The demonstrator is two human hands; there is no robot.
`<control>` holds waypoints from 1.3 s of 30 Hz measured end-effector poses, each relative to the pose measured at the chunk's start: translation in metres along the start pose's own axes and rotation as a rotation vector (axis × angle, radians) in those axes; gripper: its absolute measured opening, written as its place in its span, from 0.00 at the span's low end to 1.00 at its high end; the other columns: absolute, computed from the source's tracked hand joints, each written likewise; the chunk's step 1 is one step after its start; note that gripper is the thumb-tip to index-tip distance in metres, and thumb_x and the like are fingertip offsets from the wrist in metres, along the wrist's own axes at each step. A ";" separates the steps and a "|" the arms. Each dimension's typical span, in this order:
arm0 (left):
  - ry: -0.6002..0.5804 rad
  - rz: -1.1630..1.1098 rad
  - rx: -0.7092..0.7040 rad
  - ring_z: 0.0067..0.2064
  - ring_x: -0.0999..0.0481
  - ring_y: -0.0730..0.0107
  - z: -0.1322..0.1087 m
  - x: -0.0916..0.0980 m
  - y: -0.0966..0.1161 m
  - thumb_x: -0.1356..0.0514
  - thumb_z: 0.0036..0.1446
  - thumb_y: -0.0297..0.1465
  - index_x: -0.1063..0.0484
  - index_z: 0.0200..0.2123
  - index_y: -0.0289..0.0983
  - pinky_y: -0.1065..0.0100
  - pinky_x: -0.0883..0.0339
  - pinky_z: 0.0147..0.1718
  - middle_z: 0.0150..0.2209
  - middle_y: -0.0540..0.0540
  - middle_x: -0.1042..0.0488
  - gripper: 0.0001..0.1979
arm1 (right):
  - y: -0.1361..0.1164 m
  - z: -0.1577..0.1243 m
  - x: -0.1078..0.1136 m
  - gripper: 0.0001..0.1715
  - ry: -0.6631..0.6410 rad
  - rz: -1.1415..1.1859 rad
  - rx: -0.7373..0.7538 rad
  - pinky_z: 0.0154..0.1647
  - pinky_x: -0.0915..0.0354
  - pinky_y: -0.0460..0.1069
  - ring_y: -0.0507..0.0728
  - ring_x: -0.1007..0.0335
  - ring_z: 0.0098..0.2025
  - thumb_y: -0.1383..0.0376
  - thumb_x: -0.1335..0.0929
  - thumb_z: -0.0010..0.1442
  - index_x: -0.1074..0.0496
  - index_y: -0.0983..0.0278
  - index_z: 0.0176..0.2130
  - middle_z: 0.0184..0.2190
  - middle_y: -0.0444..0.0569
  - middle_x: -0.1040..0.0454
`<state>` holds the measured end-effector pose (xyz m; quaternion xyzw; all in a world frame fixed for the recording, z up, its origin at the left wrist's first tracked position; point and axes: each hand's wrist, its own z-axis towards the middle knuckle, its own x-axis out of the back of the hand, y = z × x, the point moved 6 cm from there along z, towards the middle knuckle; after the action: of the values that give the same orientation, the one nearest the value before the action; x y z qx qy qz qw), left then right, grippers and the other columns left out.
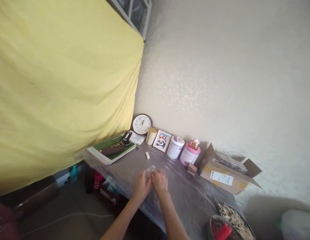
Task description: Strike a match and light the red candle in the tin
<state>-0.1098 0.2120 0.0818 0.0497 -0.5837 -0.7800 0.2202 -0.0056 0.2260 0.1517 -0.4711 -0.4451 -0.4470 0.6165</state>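
My left hand [142,186] and my right hand [160,181] meet over the table, fingers closed around a piece of clear plastic [151,169]. It looks like a thin bag or wrapper; its lower part is hidden by the fingers. Just beyond them a small white oblong object [147,155] lies on the table [185,196], which has a clear plastic cover. To the right of my hands sits a small brown block-like object [192,169].
Along the wall stand a round clock [142,124], a yellow tin [151,136], a framed panda picture [162,141], a white canister [175,147] and a pink-lidded tub [190,154]. Books [112,150] lie left. An open cardboard box [227,173] and a bowl of sticks [236,216] are right.
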 end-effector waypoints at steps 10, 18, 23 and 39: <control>-0.061 0.089 0.102 0.50 0.25 0.57 0.007 -0.006 -0.016 0.41 0.60 0.36 0.31 0.51 0.37 0.47 0.32 0.50 0.51 0.42 0.25 0.17 | -0.005 0.000 -0.017 0.13 -0.031 -0.130 0.000 0.48 0.33 0.56 0.57 0.29 0.50 0.62 0.36 0.66 0.26 0.65 0.44 0.46 0.50 0.24; -0.099 0.116 0.117 0.49 0.24 0.58 0.006 -0.009 -0.023 0.42 0.60 0.36 0.30 0.49 0.36 0.49 0.30 0.49 0.48 0.43 0.24 0.15 | -0.004 0.002 -0.022 0.11 -0.022 -0.103 -0.003 0.48 0.34 0.54 0.58 0.29 0.49 0.68 0.37 0.64 0.28 0.66 0.45 0.46 0.51 0.25; -0.100 0.135 0.110 0.48 0.24 0.59 0.007 -0.008 -0.021 0.42 0.60 0.36 0.29 0.48 0.36 0.49 0.30 0.48 0.48 0.43 0.24 0.14 | 0.000 0.004 -0.022 0.12 0.007 -0.031 -0.037 0.45 0.34 0.52 0.60 0.28 0.50 0.68 0.37 0.60 0.25 0.62 0.41 0.48 0.53 0.26; -0.067 0.267 0.058 0.48 0.24 0.59 0.005 -0.005 -0.011 0.42 0.60 0.35 0.29 0.47 0.37 0.50 0.30 0.48 0.48 0.43 0.24 0.13 | 0.026 -0.002 -0.010 0.06 0.143 0.287 -0.132 0.45 0.35 0.50 0.60 0.28 0.45 0.64 0.33 0.55 0.26 0.63 0.34 0.41 0.53 0.24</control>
<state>-0.1097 0.2205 0.0724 -0.0481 -0.6146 -0.7277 0.3006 0.0181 0.2300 0.1366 -0.5363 -0.2979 -0.4151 0.6718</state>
